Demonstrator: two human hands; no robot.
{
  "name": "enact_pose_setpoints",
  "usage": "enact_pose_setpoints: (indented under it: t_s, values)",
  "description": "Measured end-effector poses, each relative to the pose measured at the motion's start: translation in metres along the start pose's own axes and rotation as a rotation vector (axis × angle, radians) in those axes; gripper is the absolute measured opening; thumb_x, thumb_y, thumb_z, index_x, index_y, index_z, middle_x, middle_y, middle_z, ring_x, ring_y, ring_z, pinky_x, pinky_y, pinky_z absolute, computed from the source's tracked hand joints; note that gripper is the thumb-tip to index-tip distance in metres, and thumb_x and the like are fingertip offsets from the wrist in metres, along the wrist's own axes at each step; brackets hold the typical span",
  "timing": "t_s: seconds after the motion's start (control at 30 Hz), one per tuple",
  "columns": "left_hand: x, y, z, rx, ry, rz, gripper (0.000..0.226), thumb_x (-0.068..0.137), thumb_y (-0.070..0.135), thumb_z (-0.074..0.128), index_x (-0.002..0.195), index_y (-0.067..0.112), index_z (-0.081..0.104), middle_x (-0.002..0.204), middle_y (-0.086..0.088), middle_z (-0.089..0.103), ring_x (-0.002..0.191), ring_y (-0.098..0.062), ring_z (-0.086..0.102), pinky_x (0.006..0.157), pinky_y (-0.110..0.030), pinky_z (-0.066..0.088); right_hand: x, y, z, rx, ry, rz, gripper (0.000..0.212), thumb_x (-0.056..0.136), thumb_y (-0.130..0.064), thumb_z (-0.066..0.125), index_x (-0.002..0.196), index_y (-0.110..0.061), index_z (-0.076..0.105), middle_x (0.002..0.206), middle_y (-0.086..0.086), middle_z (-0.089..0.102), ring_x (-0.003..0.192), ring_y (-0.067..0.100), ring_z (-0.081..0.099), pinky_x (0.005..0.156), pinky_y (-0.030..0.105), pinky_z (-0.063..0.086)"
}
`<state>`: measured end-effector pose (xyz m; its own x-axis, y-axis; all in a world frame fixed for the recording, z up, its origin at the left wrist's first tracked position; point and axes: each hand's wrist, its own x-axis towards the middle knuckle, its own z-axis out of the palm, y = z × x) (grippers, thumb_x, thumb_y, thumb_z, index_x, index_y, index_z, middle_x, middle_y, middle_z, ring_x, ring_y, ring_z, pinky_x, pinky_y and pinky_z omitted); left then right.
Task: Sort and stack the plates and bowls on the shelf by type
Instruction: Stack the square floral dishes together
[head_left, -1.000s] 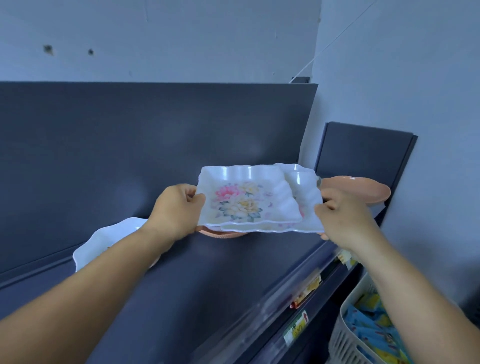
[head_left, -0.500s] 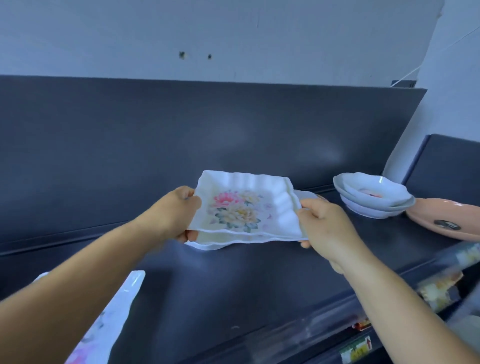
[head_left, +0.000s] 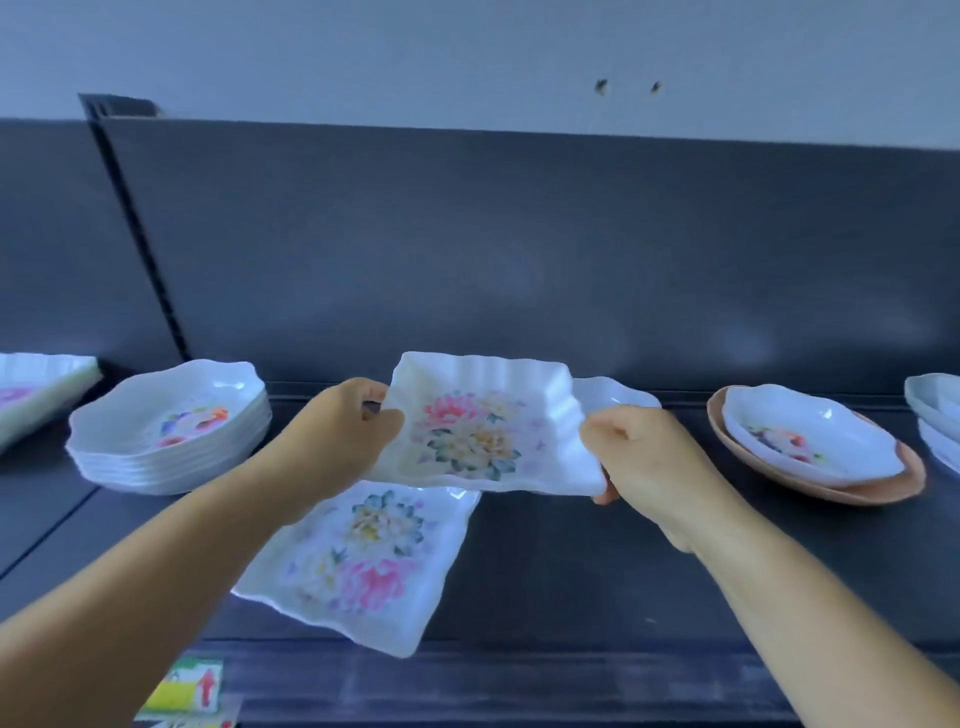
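While both hands grip it by opposite edges, a square white plate (head_left: 485, 428) with a pink and yellow flower print hangs above the dark shelf (head_left: 597, 561), its face tilted a little toward the camera. The left hand (head_left: 345, 431) pinches the plate's left rim, thumb on top and fingers curled underneath; the right hand (head_left: 647, 457) clasps the right rim the same way, a fingertip showing below the plate's near right corner. A second white rim (head_left: 615, 397) peeks out behind the right hand, but whether it belongs to another plate held under the first cannot be told.

Directly below and nearer the camera, a matching square floral plate (head_left: 363, 561) lies flat on the shelf, its near corner reaching the shelf's front edge; the held plate overlaps its far edge from above. To the left stands a stack of white scalloped bowls (head_left: 171, 431) with a flower print inside the top one, and at the far left edge part of another square plate stack (head_left: 41, 389) shows. To the right, a white floral bowl (head_left: 810, 441) sits in a peach-coloured dish (head_left: 893, 486), with more white bowls (head_left: 935, 415) cut off at the right border. A yellow and green price tag (head_left: 192, 686) hangs on the shelf's front rail at lower left.
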<state>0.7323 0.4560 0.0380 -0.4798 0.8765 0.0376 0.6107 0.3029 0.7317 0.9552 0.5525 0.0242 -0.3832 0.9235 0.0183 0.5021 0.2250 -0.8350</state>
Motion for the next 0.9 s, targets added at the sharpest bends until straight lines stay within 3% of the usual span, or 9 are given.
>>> enact_pose_setpoints:
  t_s: [0.2, 0.47, 0.63, 0.9]
  values:
    - [-0.016, -0.048, -0.033, 0.133, 0.021, -0.073, 0.02, 0.09, 0.015, 0.051, 0.1, 0.008, 0.067, 0.071, -0.005, 0.053, 0.062, -0.02, 0.045, 0.058, -0.027, 0.037, -0.017, -0.021, 0.042, -0.056, -0.223, 0.022, 0.034, 0.085, -0.015, 0.053, 0.051, -0.015, 0.051, 0.046, -0.005, 0.061, 0.048, 0.015, 0.057, 0.064, 0.031, 0.049]
    - [-0.017, -0.083, -0.044, 0.241, 0.03, -0.074, 0.027, 0.091, 0.011, 0.047, 0.106, 0.02, 0.067, 0.073, 0.01, 0.058, 0.06, -0.007, 0.048, 0.053, -0.02, 0.037, -0.034, -0.038, 0.071, -0.2, -0.402, 0.069, 0.025, 0.084, -0.021, 0.054, 0.061, -0.015, 0.061, 0.067, -0.004, 0.07, 0.04, 0.001, 0.053, 0.043, 0.016, 0.044]
    - [-0.01, -0.097, -0.042, 0.285, -0.014, -0.05, 0.03, 0.091, 0.01, 0.046, 0.11, 0.023, 0.065, 0.07, 0.013, 0.054, 0.061, -0.005, 0.048, 0.053, -0.02, 0.036, -0.039, -0.034, 0.081, -0.297, -0.449, 0.117, 0.024, 0.085, -0.03, 0.053, 0.07, -0.013, 0.061, 0.082, 0.005, 0.076, 0.061, 0.019, 0.061, 0.056, 0.025, 0.049]
    - [0.0, -0.104, -0.036, 0.285, -0.023, -0.034, 0.025, 0.091, 0.015, 0.047, 0.106, 0.02, 0.067, 0.069, 0.013, 0.054, 0.061, -0.005, 0.047, 0.054, -0.021, 0.034, -0.032, -0.031, 0.087, -0.293, -0.375, 0.125, 0.021, 0.087, -0.025, 0.052, 0.071, -0.012, 0.057, 0.083, 0.007, 0.076, 0.07, 0.026, 0.073, 0.067, 0.031, 0.055]
